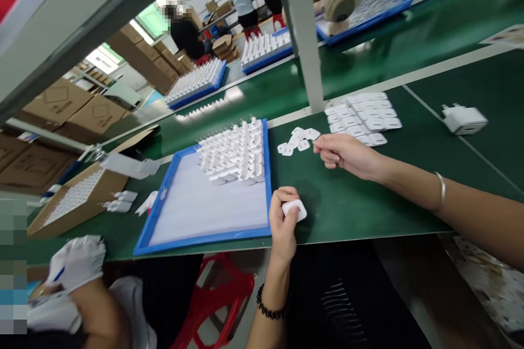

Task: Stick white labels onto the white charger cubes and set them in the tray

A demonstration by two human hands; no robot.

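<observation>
My left hand (283,222) is closed round a small white charger body (295,209) at the near edge of the green table (360,207), beside the blue tray. My right hand (346,154) reaches across the table with fingers curled, its fingertips pinched at a few loose white plastic pieces (298,139); whether it grips one I cannot make out. A blue-rimmed tray (204,212) to the left holds several white charger bodies (234,151) packed in its far half. Sheets of white labels (363,117) lie beyond my right hand.
A finished white charger (464,119) lies at the far right. A person's white-gloved hand (77,267) works at lower left, near an open cardboard box (76,199) of white parts. A grey post (305,38) rises behind. Other people, trays and stacked cartons fill the background.
</observation>
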